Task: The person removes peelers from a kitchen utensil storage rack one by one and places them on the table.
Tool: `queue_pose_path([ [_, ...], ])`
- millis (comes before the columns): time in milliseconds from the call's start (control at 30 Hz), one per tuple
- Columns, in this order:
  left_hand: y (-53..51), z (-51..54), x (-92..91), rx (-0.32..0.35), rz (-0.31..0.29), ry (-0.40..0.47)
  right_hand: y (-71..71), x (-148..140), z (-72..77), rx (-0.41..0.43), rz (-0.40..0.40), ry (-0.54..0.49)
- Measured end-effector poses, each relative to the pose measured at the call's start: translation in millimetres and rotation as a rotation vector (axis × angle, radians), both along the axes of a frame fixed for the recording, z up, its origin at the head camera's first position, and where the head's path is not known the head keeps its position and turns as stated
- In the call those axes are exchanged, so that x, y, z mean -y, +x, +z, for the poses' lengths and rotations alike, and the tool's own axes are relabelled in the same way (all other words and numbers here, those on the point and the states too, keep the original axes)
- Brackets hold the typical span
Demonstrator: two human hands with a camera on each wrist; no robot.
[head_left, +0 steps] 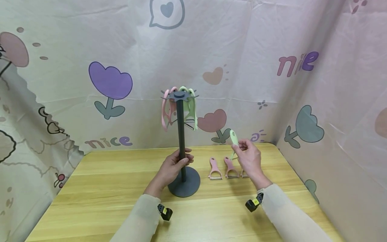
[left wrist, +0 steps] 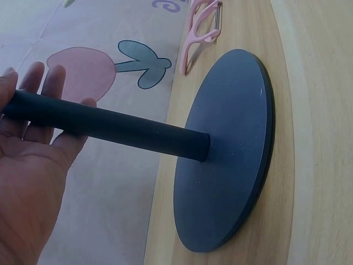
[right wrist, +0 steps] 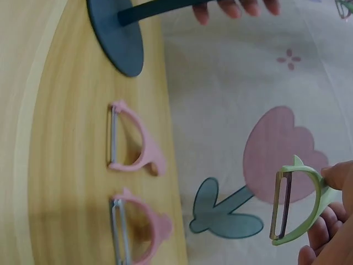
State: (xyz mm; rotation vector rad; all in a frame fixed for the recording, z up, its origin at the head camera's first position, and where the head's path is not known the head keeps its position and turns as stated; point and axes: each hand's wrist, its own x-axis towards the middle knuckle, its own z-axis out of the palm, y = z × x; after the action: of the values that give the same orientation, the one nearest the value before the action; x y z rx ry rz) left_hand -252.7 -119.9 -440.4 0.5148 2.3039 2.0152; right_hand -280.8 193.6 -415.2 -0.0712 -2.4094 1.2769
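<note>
A dark grey stand [head_left: 181,134] with a round base and a hooked top stands upright on the table. My left hand [head_left: 175,165] holds its pole, thumb in front and fingers behind, as the left wrist view also shows. Pink peelers [head_left: 164,111] and green peelers [head_left: 192,107] hang from the hooks. Raised off the table, a green peeler [right wrist: 314,212] is pinched by its handle in my right hand [head_left: 249,158]. Below and beside that hand lie a pink peeler [head_left: 214,168], a second pink peeler [head_left: 230,168] and a third [head_left: 244,173], partly hidden by the hand.
The wooden table [head_left: 105,191] reaches back to a printed cloth [head_left: 242,50] that hangs behind it and along both sides. A wrist camera [head_left: 165,212] sits on the left sleeve, another camera [head_left: 254,202] on the right one.
</note>
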Motion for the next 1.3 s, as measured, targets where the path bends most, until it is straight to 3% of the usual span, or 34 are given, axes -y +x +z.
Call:
queue_pose_path([
  [600,-0.5,-0.7,-0.3,-0.006,0.005,-0.005,-18.0,-46,-28.3,0.096,-0.097,0.120],
  [1300,-2.4,-1.9,-0.1,-0.004,0.001,0.000,-27.3,-80,-46.6,0.239,-0.104,0.230],
])
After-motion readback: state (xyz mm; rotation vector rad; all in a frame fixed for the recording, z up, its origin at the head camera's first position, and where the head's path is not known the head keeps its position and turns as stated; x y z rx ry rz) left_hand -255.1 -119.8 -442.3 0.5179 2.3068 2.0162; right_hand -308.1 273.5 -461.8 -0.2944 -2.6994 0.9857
